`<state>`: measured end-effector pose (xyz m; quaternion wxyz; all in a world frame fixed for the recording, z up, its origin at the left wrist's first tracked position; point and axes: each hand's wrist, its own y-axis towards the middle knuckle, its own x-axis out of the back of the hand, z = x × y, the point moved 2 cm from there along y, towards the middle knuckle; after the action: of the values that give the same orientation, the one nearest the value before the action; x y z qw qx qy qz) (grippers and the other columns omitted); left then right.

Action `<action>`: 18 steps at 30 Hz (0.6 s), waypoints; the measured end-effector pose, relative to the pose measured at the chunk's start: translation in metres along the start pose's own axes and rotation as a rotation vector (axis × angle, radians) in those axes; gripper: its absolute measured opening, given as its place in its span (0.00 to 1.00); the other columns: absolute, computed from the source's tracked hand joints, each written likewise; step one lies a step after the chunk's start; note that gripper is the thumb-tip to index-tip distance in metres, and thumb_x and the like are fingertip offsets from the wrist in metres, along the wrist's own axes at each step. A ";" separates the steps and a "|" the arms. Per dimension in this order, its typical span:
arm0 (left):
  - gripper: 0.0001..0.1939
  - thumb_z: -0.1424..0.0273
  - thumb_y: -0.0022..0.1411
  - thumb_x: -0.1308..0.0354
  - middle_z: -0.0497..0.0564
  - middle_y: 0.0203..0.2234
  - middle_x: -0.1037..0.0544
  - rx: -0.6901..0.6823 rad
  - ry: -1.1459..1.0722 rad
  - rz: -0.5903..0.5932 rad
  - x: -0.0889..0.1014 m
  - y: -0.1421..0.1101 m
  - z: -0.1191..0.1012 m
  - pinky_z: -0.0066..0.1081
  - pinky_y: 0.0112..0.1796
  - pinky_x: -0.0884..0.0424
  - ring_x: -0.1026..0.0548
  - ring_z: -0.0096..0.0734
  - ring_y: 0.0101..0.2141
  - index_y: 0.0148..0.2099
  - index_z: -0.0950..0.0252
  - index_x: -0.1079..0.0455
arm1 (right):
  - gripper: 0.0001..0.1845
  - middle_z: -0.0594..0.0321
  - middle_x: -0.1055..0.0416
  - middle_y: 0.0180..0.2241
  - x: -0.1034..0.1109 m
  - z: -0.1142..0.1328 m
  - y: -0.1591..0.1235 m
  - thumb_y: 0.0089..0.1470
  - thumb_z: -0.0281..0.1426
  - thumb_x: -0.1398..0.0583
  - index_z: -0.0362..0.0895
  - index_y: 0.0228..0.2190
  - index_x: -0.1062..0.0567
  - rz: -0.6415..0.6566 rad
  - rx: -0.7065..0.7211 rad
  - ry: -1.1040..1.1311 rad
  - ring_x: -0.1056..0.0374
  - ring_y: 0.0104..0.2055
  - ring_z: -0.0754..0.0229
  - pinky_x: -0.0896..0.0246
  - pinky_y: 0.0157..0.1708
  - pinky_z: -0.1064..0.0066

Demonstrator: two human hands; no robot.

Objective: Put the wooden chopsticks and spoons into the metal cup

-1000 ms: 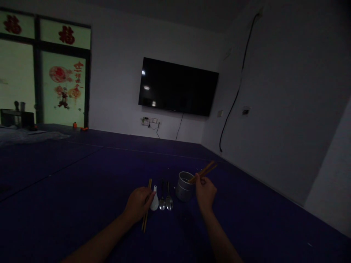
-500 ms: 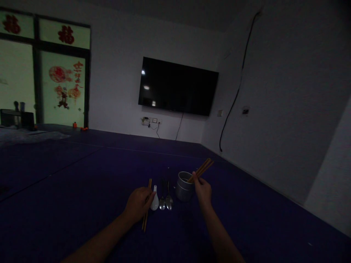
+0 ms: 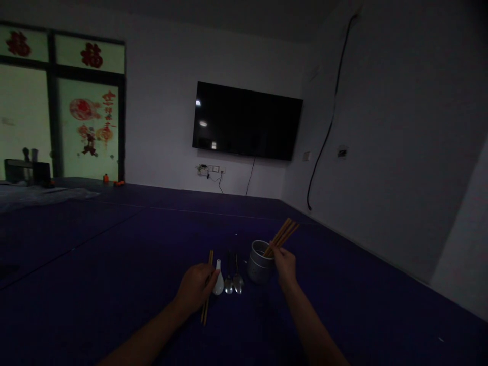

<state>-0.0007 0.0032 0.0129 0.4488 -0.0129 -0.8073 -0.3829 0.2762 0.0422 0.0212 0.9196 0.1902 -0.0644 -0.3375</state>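
Landmark: grey cup (image 3: 259, 269), upright on the purple surface (image 3: 114, 284).

Right hand (image 3: 285, 264) is at the cup's right side, much the nearer of the two. Its fingers are pinched narrow around a chopstick bundle (image 3: 284, 234), low on the sticks, right by the cup's rim. Stick count unclear, they overlap.

Key relation: bundle axis vs. cup opening. Lower ends point down-left from the fingers, at the right part of the opening; upper ends fan out up, to the right and away from the person. So the long axis is well tilted against the upright cup. Can't tell how deep the lower ends sit, or whether they touch the inner wall.

Left of the cup, in order going outward: metal spoon (image 3: 238, 283), just beside it; second metal spoon (image 3: 229, 285); white spoon (image 3: 218, 284); chopstick pair (image 3: 206, 311). All lie roughly side by side, long axes running away from the person, spoon bowls at the near end. Handles of the metal ones are dim.

Left hand (image 3: 196, 285) is on the far left of the row from the cup, fingers curled over the middle of the pair, thumb at the white spoon. Can't tell if it grips either or only rests there.
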 end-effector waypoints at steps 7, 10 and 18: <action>0.21 0.61 0.66 0.62 0.52 0.24 0.25 -0.030 0.009 -0.025 -0.002 0.000 0.002 0.28 0.31 0.37 0.28 0.30 0.27 0.29 0.64 0.32 | 0.29 0.61 0.31 0.17 0.000 0.000 0.000 0.34 0.56 0.39 0.39 0.16 0.25 -0.005 -0.009 0.014 0.37 0.21 0.59 0.48 0.19 0.72; 0.21 0.61 0.66 0.61 0.52 0.24 0.25 -0.026 0.013 -0.038 -0.001 0.000 0.002 0.28 0.30 0.37 0.28 0.30 0.27 0.28 0.64 0.32 | 0.29 0.62 0.32 0.15 0.000 0.003 -0.001 0.33 0.55 0.38 0.39 0.15 0.26 -0.005 -0.011 0.012 0.39 0.21 0.60 0.49 0.19 0.72; 0.22 0.62 0.66 0.62 0.51 0.24 0.25 -0.020 0.018 -0.011 0.000 0.001 -0.001 0.28 0.29 0.38 0.28 0.30 0.27 0.28 0.64 0.33 | 0.27 0.59 0.27 0.20 0.000 0.005 -0.002 0.32 0.53 0.37 0.39 0.19 0.23 0.044 -0.031 0.029 0.33 0.25 0.56 0.44 0.22 0.72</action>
<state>0.0004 0.0028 0.0138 0.4539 -0.0094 -0.7994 -0.3935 0.2733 0.0390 0.0252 0.9306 0.1793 -0.0502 -0.3152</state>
